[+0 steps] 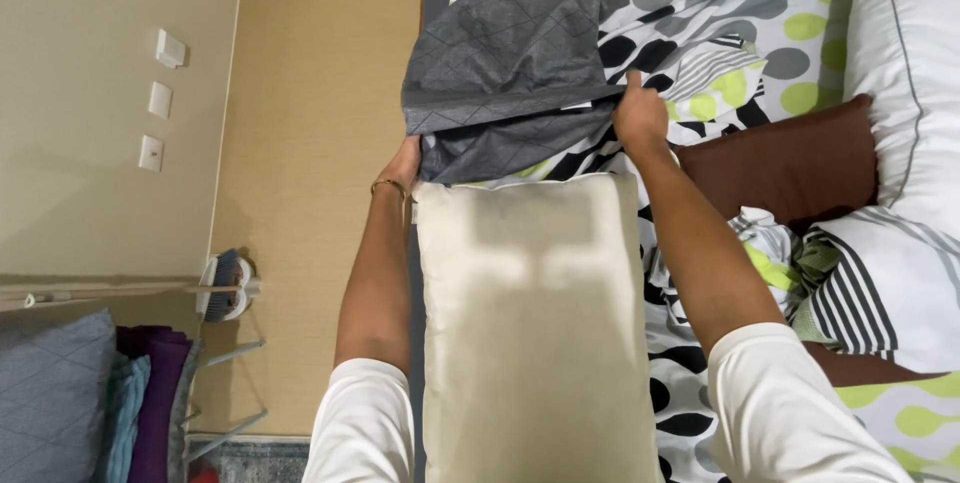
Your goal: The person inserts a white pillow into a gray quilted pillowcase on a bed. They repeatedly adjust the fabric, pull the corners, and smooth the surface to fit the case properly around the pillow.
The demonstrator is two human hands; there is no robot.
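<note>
**Over the bed: pillowcase at pillow's end**

Both hands, left [404, 165] and right [638, 115], have fingers pinching the grey pillowcase [510, 73] mouth. I judge the cream pillow [535, 333] barely entered; nearly all remains uncovered, on the patterned bed [720, 3].

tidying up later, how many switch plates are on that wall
3. The top switch plate, the middle switch plate and the bottom switch plate sit in a column on the beige wall, upper left. More may lie outside the view.
</note>
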